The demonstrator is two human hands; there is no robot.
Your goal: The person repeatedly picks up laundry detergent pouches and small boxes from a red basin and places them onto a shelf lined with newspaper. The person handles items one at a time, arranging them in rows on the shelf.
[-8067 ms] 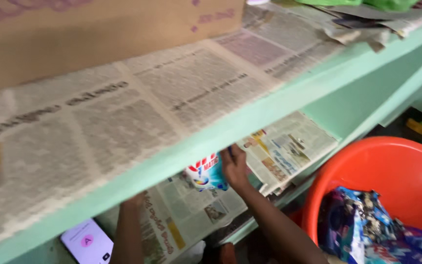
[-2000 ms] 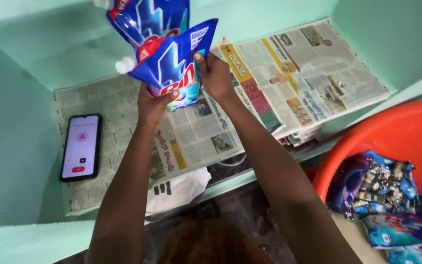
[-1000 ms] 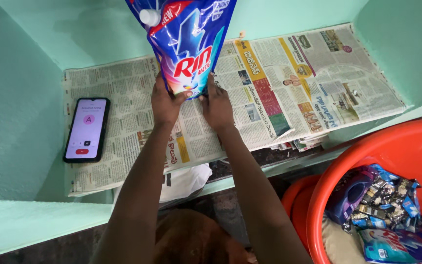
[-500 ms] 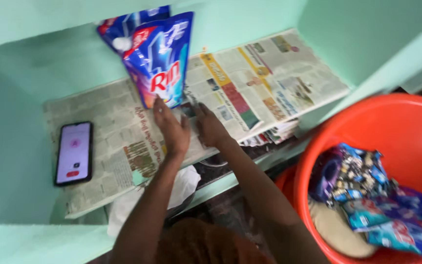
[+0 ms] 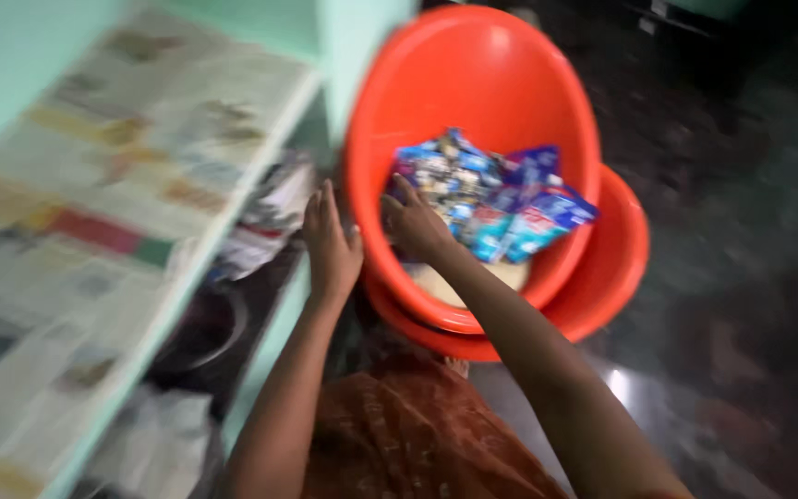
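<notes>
Head view: right hand (image 5: 415, 226) open over soft, slippery, light pouches (image 5: 491, 199) in orange tub (image 5: 473, 65), best pinched at top edge; left hand (image 5: 330, 245) open, empty, nr tub rim.

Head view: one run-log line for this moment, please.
right hand open, reaching into orange tub at blue packets | left hand open, empty, beside tub rim | frame blurred

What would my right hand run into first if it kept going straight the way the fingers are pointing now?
Probably the heap of blue packets inside the orange tub. The right hand is already over the tub's near rim with its fingers aimed at them, though blur leaves the gap unclear.
</notes>
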